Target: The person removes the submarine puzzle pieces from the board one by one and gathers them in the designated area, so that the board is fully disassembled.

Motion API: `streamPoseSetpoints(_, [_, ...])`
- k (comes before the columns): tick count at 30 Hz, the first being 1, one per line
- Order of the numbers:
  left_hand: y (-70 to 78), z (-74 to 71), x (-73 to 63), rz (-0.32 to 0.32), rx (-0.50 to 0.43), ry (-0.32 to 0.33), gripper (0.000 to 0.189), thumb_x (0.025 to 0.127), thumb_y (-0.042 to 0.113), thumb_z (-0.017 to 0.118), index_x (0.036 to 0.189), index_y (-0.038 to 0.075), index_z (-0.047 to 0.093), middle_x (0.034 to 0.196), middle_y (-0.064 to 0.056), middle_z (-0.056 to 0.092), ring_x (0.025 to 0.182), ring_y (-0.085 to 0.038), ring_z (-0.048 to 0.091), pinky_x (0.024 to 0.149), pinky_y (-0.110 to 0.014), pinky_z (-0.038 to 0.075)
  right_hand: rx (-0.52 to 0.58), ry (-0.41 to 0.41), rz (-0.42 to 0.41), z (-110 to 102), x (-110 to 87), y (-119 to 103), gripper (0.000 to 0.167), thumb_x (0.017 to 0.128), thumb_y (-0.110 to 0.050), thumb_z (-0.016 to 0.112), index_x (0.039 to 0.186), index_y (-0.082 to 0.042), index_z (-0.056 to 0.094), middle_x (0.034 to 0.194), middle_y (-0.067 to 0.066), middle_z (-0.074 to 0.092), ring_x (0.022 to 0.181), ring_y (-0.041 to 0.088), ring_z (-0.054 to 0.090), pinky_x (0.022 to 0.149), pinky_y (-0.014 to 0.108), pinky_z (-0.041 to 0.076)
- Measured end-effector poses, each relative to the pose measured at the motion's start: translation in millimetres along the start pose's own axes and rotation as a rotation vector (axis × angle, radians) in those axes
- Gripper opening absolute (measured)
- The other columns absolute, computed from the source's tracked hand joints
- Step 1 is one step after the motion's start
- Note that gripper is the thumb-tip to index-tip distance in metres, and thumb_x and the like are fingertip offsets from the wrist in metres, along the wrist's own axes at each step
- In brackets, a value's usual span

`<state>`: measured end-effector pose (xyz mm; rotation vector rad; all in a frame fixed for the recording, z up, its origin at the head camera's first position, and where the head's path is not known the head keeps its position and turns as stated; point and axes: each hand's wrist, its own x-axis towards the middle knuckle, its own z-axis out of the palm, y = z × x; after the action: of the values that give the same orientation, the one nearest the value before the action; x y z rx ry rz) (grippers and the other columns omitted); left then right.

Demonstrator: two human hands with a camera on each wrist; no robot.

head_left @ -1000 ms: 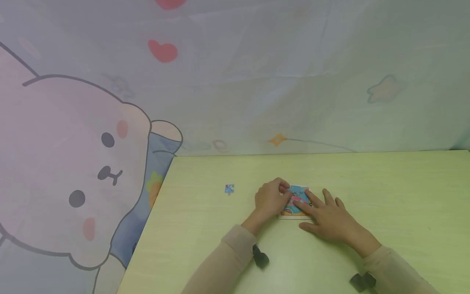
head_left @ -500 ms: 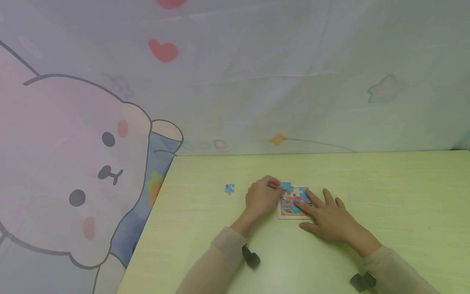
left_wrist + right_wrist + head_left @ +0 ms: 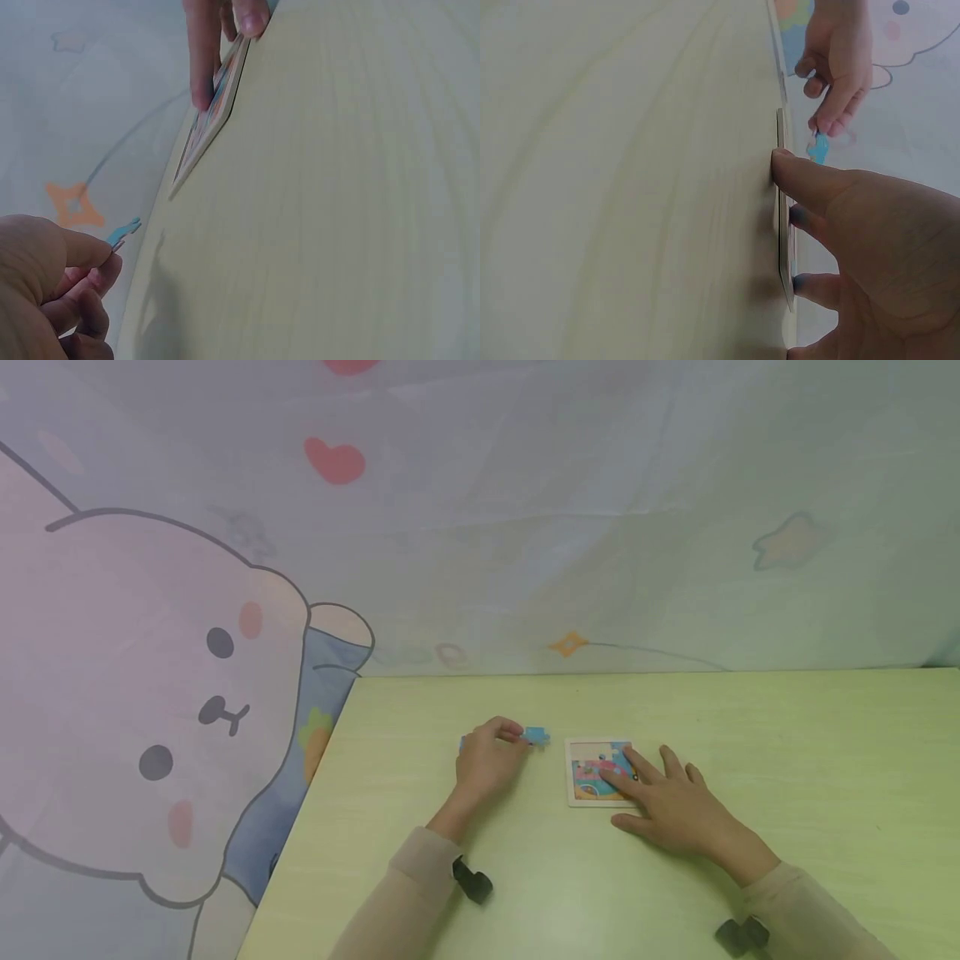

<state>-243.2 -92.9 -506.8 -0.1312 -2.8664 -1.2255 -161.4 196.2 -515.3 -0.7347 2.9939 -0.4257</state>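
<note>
My left hand [image 3: 487,764] pinches a blue jigsaw piece [image 3: 536,736] between thumb and fingers, held off the table, left of the puzzle tray; the left wrist view shows the piece [image 3: 124,234] tilted at the fingertips. The square jigsaw puzzle [image 3: 585,803] lies flat in its pale-rimmed tray, with bare beige backing along its upper left part. On its right side rests my right hand [image 3: 671,810], fingers spread and touching the picture, thumb by the near edge. Another blue piece [image 3: 462,742] lies mostly hidden behind my left hand.
The pale wooden table [image 3: 825,760] extends widely around the puzzle. A printed cloth [image 3: 525,527] hangs along its far edge, and a large cartoon animal [image 3: 150,693] is printed at the left. Dark camera mounts [image 3: 472,881] sit at both wrists.
My left hand has lifted the blue piece out of the puzzle's upper left and carried it leftward, baring the backing there. The right hand has stayed in place.
</note>
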Motion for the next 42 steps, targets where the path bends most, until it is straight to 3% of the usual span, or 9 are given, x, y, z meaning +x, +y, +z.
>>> streamPoseSetpoints(5, [-14.7,-15.1,1.5,-0.043,0.009,0.024,0.016,0.096,0.027,0.071,0.109,0.019,0.074,0.103,0.003,0.075,0.064,-0.015,0.058,0.057,-0.033,0.042,0.006,-0.006,0.002,2,2.8,4,0.065,0.099,-0.056,0.062,0.155,-0.024,0.051,0.163,0.020,0.036,0.140,0.067,0.027,0.100,0.081,0.030])
streamPoseSetpoints(15, [-39.7,-31.1,5.4,-0.070,0.040,0.046,0.016,0.096,0.025,0.071,0.109,0.016,0.075,0.102,0.000,0.076,0.078,-0.019,0.068,0.057,-0.034,0.048,0.007,-0.014,-0.003,3,7.3,9,0.066,0.099,-0.056,0.062,0.156,-0.024,0.050,0.163,0.020,0.036,0.141,0.066,0.026,0.101,0.081,0.029])
streamPoseSetpoints(42, [-44.5,-31.5,8.6,-0.131,0.077,0.058,0.014,0.095,0.023,0.067,0.107,0.019,0.075,0.096,0.005,0.072,0.070,-0.015,0.061,0.060,-0.035,0.045,0.016,-0.022,0.003,3,6.6,7,0.066,0.099,-0.056,0.062,0.156,-0.025,0.050,0.163,0.020,0.035,0.142,0.065,0.026,0.102,0.080,0.028])
